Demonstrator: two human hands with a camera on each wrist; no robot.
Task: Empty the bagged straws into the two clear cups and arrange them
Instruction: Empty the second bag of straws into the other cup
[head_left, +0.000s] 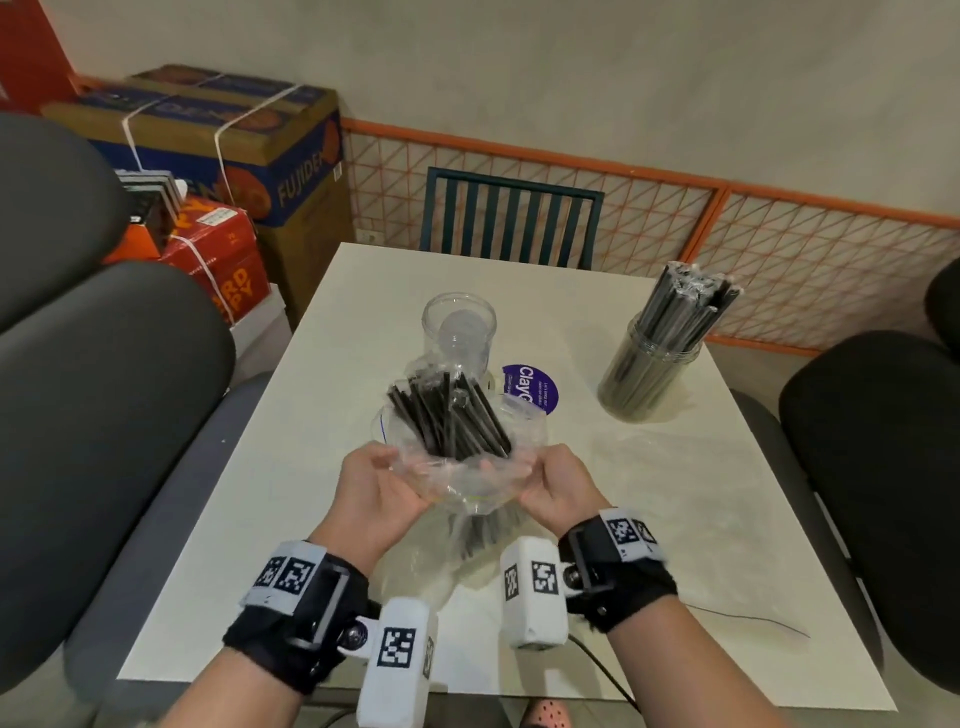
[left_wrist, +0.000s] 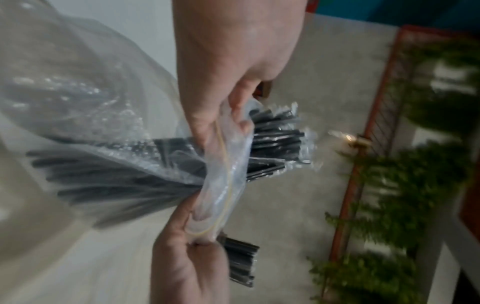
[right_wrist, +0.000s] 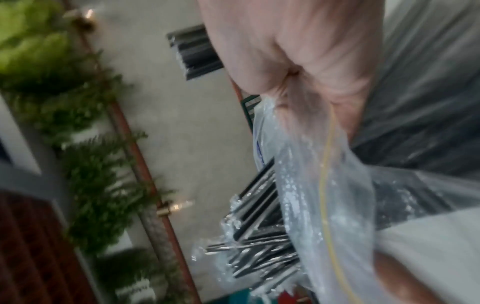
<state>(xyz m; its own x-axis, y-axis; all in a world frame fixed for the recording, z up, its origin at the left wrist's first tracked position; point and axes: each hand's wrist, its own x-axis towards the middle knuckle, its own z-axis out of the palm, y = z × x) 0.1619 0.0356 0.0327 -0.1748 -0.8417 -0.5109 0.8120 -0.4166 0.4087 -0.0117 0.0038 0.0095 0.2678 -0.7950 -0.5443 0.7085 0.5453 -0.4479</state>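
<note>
Head view: left hand (head_left: 376, 486) and right hand (head_left: 558, 480) each grip the open bag (head_left: 462, 478), black straws (head_left: 449, 415) poking out. Second-cup filling is underway; next, tipping toward the empty cup (head_left: 460, 332) at 12 o'clock.

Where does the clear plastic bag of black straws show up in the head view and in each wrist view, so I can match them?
Head: the plastic bag is low centre, over the table, its mouth held by the left hand and right hand.
Left wrist: the bag fills the left half and centre.
Right wrist: right half, under the hand.
Shared landmark: the black straws poking out of the bag's mouth.
</note>
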